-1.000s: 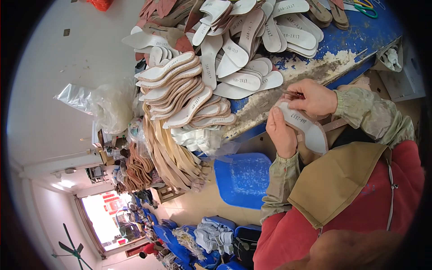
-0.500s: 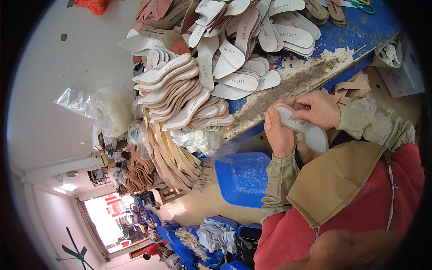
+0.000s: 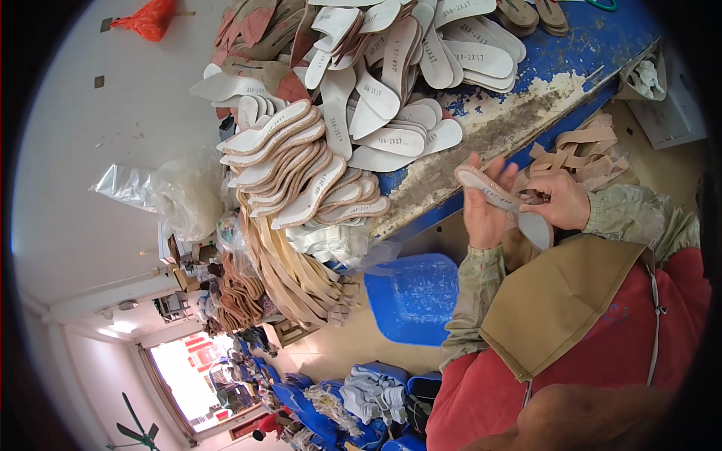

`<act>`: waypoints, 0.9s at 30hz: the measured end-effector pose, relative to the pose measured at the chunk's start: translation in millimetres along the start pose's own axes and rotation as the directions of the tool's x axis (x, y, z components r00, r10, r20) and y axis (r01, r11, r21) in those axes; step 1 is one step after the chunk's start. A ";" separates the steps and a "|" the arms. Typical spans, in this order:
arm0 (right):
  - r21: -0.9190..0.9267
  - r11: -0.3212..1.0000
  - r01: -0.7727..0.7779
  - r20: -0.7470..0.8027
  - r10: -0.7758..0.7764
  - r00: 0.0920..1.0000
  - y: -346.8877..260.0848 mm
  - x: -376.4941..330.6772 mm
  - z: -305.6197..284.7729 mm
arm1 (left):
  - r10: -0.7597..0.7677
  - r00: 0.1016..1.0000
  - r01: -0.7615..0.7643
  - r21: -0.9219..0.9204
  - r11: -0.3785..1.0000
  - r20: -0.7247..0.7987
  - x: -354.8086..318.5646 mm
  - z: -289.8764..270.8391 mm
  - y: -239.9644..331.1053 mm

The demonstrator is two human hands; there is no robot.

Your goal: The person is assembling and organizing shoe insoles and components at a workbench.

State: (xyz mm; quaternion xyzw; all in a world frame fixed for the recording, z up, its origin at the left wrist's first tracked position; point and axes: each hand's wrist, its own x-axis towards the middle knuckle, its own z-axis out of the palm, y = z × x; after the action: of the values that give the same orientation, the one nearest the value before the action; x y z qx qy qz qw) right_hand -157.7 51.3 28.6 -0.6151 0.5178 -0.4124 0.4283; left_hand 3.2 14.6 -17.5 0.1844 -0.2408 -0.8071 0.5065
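A white-faced shoe insole point(image 3: 483, 185) with a tan edge is held tilted over my lap. My left hand point(image 3: 483, 219) supports it from the left, thumb against its edge, with some fingers stretched behind it and blurred. At its middle, the closed fingers of my right hand point(image 3: 560, 200) pinch a narrow brown strip point(image 3: 532, 197) against the insole. The strip's far end is hidden by the hand. Part of the insole's lower end shows beneath my right fingers.
A blue worktable point(image 3: 560, 56) with a worn edge carries stacked finished-looking insoles point(image 3: 278, 169) and loose white insole pieces point(image 3: 395, 139). Tan strips point(image 3: 289, 270) hang off its left end. A blue bin point(image 3: 414, 297) stands below. More tan strips point(image 3: 587, 150) lie beyond my right hand.
The insole has turned to show more of its edge. My right hand has moved right and down along it, and the brown strip has come into view. My left fingers have spread.
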 end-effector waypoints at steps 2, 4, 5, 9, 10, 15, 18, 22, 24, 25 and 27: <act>-0.015 0.999 -0.043 -0.012 0.043 0.999 2.6 1.3 -2.7 | -0.049 0.999 0.050 -0.054 0.997 0.019 -2.6 6.9 -7.7; -0.010 0.997 -0.074 -0.021 0.074 0.997 2.1 3.7 -4.1 | 0.083 0.987 -0.071 0.088 0.994 -0.138 -5.0 23.4 -16.5; -0.081 0.997 -0.014 -0.047 0.010 0.999 -1.5 5.9 -3.8 | 0.159 0.965 -0.125 0.169 0.978 -0.207 -7.0 32.5 -18.3; -0.065 0.998 0.015 0.042 -0.012 0.999 -13.6 6.6 -7.1 | 0.084 0.931 -0.018 0.187 0.982 -0.355 -17.1 30.1 -13.8; -0.024 1.000 -0.003 0.100 0.005 0.995 -16.5 6.4 -8.0 | 0.007 0.919 0.056 0.148 0.987 -0.394 -19.2 26.2 -11.2; 0.431 0.867 -0.249 0.051 0.252 0.966 -16.9 42.3 -29.2 | -0.217 0.974 0.196 -0.236 0.952 -0.068 -24.9 4.4 -5.3; 0.341 0.926 -0.164 0.066 0.150 0.986 -12.2 60.6 -24.6 | -0.250 0.961 0.275 -0.364 0.890 0.115 -24.3 5.8 -5.1; 0.271 0.945 -0.180 0.322 0.088 0.943 7.4 66.9 -12.4 | -0.302 0.920 0.387 -0.453 0.803 0.251 -29.1 15.5 -5.8; 0.323 0.920 -0.222 0.339 0.106 0.935 23.5 63.3 5.9 | -0.249 0.960 0.246 -0.044 0.968 -0.123 -37.8 22.2 4.7; 0.350 0.905 -0.242 0.356 0.111 0.928 31.7 62.5 16.1 | -0.148 0.944 0.209 0.189 0.960 -0.294 -41.9 23.2 10.6; 0.373 0.888 -0.269 0.377 0.120 0.918 38.7 55.0 27.7 | -0.011 0.900 0.208 0.408 0.889 -0.436 -47.1 18.2 13.4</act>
State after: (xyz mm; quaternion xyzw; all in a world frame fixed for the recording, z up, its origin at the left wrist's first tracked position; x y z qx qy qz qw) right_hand -135.6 -4.1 -13.0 -0.5156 0.3945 -0.3539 0.6733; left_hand 22.8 56.0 7.7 0.4786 -0.2924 -0.6993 0.4432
